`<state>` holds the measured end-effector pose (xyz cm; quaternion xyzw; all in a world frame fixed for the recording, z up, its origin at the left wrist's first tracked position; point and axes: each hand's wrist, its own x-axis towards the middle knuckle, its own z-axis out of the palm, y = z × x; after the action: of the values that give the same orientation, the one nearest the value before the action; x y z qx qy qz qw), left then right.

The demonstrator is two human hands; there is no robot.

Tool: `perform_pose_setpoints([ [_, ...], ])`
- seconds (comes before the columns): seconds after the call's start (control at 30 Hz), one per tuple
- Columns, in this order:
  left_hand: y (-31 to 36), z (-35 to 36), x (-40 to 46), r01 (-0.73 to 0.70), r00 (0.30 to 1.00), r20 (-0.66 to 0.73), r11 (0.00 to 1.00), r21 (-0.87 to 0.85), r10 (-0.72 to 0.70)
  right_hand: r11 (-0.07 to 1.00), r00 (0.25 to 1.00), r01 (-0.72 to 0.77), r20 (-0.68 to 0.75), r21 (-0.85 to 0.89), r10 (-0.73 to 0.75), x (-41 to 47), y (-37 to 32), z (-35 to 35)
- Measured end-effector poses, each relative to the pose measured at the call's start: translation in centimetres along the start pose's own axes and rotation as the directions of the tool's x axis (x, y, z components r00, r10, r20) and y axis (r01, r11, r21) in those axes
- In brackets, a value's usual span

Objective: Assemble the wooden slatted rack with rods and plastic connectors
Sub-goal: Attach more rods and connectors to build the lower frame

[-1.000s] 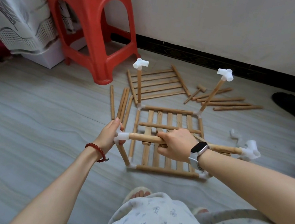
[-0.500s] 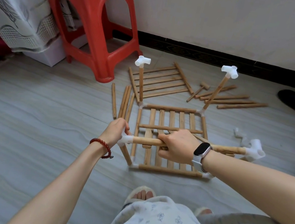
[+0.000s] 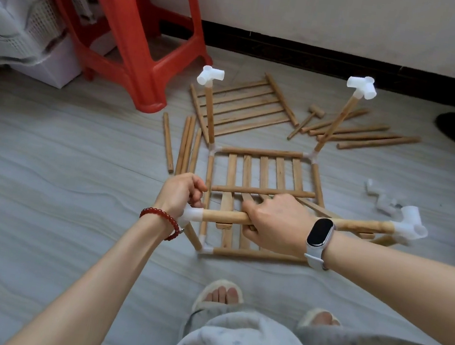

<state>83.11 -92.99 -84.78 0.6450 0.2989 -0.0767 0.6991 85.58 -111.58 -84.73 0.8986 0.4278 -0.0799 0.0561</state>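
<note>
Rod (image 3: 225, 217) gripped by right hand (image 3: 274, 225) fingers; left hand (image 3: 180, 195) curls round connector (image 3: 192, 214) (rack upright).

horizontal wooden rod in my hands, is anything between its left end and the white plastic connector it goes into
Nothing visible stands between them. The horizontal wooden rod already meets the white plastic connector at its left end. The left hand grips that connector and the right hand grips the rod's middle.
</note>
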Motion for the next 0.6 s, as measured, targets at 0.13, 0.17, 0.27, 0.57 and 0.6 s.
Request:
perform_pose_setpoints([
  [0.13, 0.2, 0.5, 0.3, -0.008, 1.000, -0.016, 0.999, 0.050, 0.009, 1.000, 1.000, -0.016, -0.004, 0.012, 0.016, 0.2, 0.0, 0.0],
  [0.17, 0.1, 0.5, 0.4, -0.010, 1.000, -0.017, 0.998, 0.058, 0.011, 1.000, 1.000, -0.019, -0.008, 0.018, 0.019, 0.2, 0.0, 0.1],
  [0.27, 0.3, 0.6, 0.2, -0.040, 0.999, -0.010, 0.995, 0.091, 0.041, 0.999, 0.999, -0.030, -0.022, 0.044, 0.031, 0.1, 0.1, 0.2],
  [0.57, -0.4, 1.3, -0.5, -0.247, 0.957, 0.261, 0.830, 0.501, 0.127, 0.999, 0.999, 0.046, 0.006, 0.029, -0.046, -3.5, 3.3, 0.3],
  [0.6, -0.4, 1.5, -0.4, -0.288, 0.946, 0.286, 0.795, 0.533, 0.151, 0.998, 0.998, 0.062, 0.007, 0.022, -0.062, -4.2, 4.1, 0.4],
])
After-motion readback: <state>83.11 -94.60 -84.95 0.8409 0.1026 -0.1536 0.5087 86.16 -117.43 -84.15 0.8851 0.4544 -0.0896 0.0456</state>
